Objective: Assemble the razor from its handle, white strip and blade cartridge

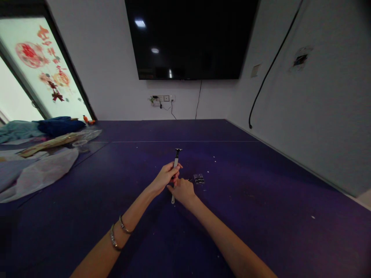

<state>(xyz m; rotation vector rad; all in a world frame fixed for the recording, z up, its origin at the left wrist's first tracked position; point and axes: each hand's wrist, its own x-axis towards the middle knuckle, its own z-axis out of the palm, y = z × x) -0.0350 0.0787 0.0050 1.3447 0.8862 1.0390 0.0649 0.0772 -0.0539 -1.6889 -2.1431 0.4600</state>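
If our left hand (pixel 166 174) loosens its grip, the slim grey-and-black razor-like tool (pixel 176 161) may slip; our right hand's (pixel 184 190) hold is unclear.

The left hand (pixel 166 175), with two bracelets (pixel 114 238) on its forearm, gripped a T-headed tool (pixel 176 162), head end pointing away. The right hand (pixel 184 189) was at the handle's lower part; its exact hold was unclear. A small dark flat item (pixel 199 178) lay just beside it on the purple surface (pixel 139 247). Plastic sheeting (pixel 58 170) lay at left; a television (pixel 191 42) hung beyond.
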